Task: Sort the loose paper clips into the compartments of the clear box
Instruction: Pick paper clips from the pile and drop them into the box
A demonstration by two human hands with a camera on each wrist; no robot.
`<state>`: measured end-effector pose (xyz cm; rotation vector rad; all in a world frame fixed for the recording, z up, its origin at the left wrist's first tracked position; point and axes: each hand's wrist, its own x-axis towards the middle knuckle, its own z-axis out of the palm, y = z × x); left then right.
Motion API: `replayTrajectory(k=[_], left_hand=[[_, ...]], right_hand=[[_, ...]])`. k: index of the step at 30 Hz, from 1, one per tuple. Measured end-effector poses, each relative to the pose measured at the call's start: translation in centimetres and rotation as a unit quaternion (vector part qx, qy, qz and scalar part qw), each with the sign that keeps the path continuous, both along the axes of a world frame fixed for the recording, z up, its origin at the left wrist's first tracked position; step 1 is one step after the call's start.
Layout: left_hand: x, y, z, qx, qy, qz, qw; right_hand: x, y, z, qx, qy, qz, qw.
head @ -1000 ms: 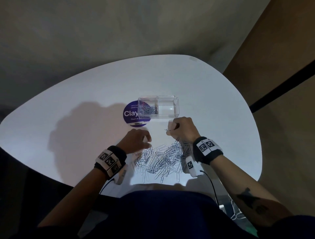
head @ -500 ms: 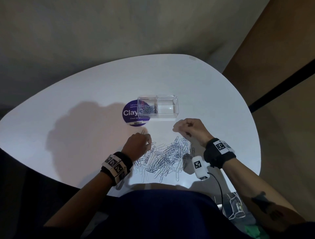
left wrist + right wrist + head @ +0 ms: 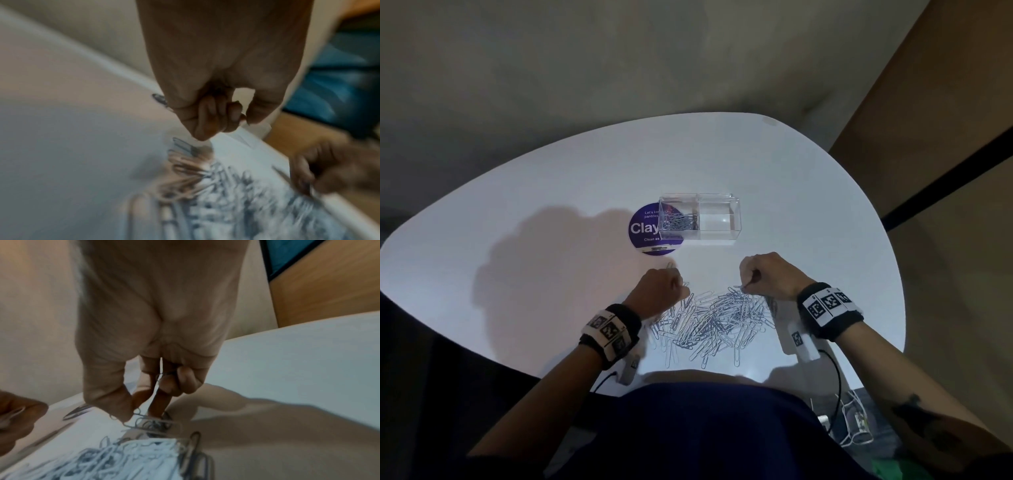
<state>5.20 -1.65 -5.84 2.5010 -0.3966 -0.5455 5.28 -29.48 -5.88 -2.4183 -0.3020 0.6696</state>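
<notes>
The clear box (image 3: 719,236) stands at mid-table; its left compartment holds several paper clips (image 3: 681,221), and its right compartment looks bare. A loose pile of paper clips (image 3: 717,318) lies near the front edge. My left hand (image 3: 679,287) hovers at the pile's far-left edge, fingers curled in the left wrist view (image 3: 222,123), with a clip end (image 3: 670,266) poking out past the knuckles. My right hand (image 3: 744,282) is at the pile's far-right edge. Its thumb and forefinger (image 3: 139,408) pinch a clip (image 3: 136,416), and another clip (image 3: 162,375) sits tucked in its curled fingers.
A round purple sticker (image 3: 645,233) lies on the white table (image 3: 808,219), partly under the box's left end. The table's front edge runs just below the pile. Cables (image 3: 856,421) hang off to the lower right.
My right hand has come back from near the box down to the pile's far-right edge and pinches a clip there. The left hand has barely shifted.
</notes>
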Motion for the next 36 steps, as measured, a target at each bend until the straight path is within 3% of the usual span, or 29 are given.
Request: replayTrajectory(k=[2,4,6,9,13,15,18,22,26,30,34,36], left_hand=[[0.2,0.4,0.9,-0.121,0.119,0.077,0.982],[0.4,1.2,1.8,-0.259,0.238,0.153,0.924],[0.6,2.1,1.8,-0.32,0.283,0.184,0.885],[1.0,3.1,1.6,-0.345,0.285,0.194,0.873],[1.4,4.3,1.5,-0.366,0.272,0.229,0.86],[1.6,4.6,1.3,-0.366,0.275,0.246,0.855],[1.7,5.0,1.0,-0.342,0.264,0.244,0.868],[1.9,4.5,1.1,-0.281,0.209,0.245,0.904],[1.7,4.6,0.8,-0.077,0.023,0.129,0.988],[1.3,5.3,0.3,-0.003,-0.091,0.073,0.993],[0.9,5.2,0.2,0.041,-0.109,0.028,0.993],[0.9,5.2,0.2,0.047,-0.106,0.028,0.993]], right_hand=[[-0.4,-0.2,0.1,0.048,0.007,-0.041,0.998],[-0.6,-0.1,0.3,0.113,0.037,-0.101,0.988],[-0.8,0.2,0.6,0.196,0.084,-0.165,0.963],[-1.2,0.9,1.0,0.286,0.147,-0.23,0.918],[-1.3,1.8,1.4,0.343,0.199,-0.242,0.885],[-1.6,2.6,2.0,0.392,0.225,-0.265,0.852],[-1.9,3.8,3.0,0.424,0.245,-0.281,0.825],[-1.9,4.3,2.6,0.401,0.221,-0.285,0.842],[-2.0,4.8,2.4,0.336,0.159,-0.207,0.905],[-1.8,5.8,0.9,0.183,0.0,-0.091,0.979],[-1.2,7.7,-0.7,0.082,-0.106,0.055,0.989],[-0.8,8.8,-0.8,0.037,-0.116,0.088,0.989]])
